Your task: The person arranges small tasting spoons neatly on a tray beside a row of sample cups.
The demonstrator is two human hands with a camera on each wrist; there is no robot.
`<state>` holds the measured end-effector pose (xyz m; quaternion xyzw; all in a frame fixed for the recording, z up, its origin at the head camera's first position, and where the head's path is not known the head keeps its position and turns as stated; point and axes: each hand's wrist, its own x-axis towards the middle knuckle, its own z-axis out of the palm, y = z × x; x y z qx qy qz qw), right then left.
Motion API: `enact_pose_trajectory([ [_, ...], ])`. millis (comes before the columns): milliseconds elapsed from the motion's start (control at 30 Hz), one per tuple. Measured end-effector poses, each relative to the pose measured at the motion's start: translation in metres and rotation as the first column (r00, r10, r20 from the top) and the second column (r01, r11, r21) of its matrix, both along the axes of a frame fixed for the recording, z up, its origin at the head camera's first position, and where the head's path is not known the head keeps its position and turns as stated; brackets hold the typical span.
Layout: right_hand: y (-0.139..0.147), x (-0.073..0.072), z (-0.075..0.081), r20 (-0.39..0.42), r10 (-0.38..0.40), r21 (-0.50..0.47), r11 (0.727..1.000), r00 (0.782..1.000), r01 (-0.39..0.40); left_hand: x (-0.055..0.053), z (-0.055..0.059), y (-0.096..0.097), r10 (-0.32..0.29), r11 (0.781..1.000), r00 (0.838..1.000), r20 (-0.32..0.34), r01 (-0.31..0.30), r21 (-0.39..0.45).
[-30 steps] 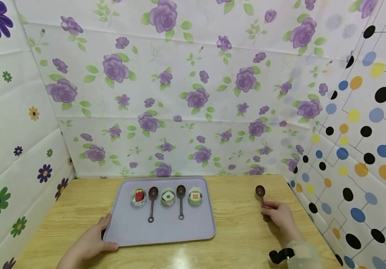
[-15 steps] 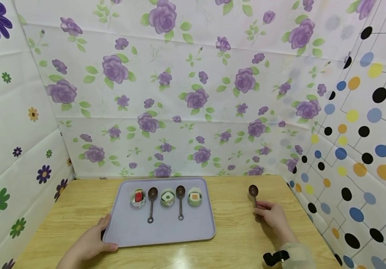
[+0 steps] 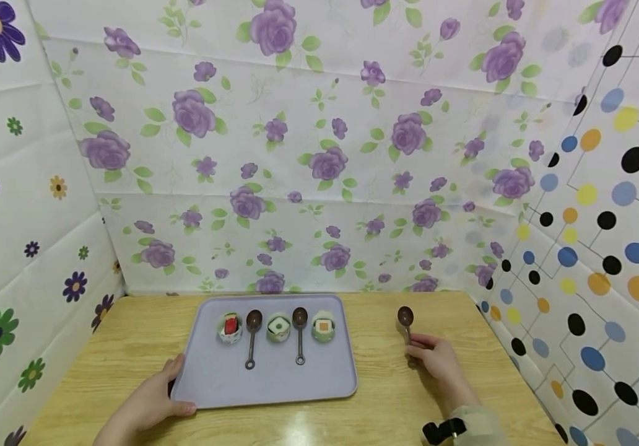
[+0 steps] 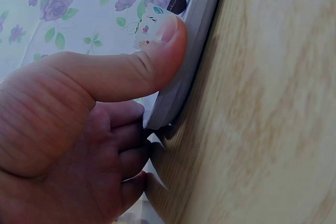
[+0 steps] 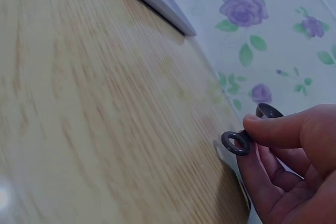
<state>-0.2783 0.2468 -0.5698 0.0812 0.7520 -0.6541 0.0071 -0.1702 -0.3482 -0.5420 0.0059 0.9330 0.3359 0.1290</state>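
Note:
My right hand (image 3: 435,362) pinches a dark brown spoon (image 3: 405,316) by its handle, right of the tray. In the right wrist view the ring end (image 5: 235,143) of that handle sticks out past the thumb. My left hand (image 3: 149,397) grips the lilac tray (image 3: 275,385) at its near left corner, thumb over the rim and fingers at the side and underneath. On the tray two more brown spoons (image 3: 251,337) (image 3: 299,334) alternate with three small cups: one with a red piece (image 3: 231,326), one with a white-green piece (image 3: 278,327), one with a white-orange piece (image 3: 323,326).
The pale wooden table (image 3: 375,371) runs back to a flowered curtain (image 3: 297,248). Another flowered sheet (image 3: 46,248) hangs on the left, and a dotted sheet (image 3: 592,248) on the right. A black strap piece (image 3: 444,430) sits at the right wrist.
My right hand has moved left across the table toward the tray, carrying the spoon with it. The left hand and the tray stay where they were.

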Motion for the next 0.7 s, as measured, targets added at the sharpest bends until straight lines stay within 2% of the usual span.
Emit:
enact_pose_trajectory([
  [400, -0.039, -0.001, 0.0, -0.025, 0.042, 0.004, 0.999, 0.999, -0.042, -0.001, -0.001, 0.0, -0.002, 1.0, 1.0, -0.005, 0.002, -0.007],
  [700, -0.074, -0.002, 0.003, -0.024, 0.094, -0.037, 0.995, 0.995, -0.095, -0.001, -0.002, -0.001, -0.01, 1.0, 1.0, -0.014, 0.01, -0.003],
])
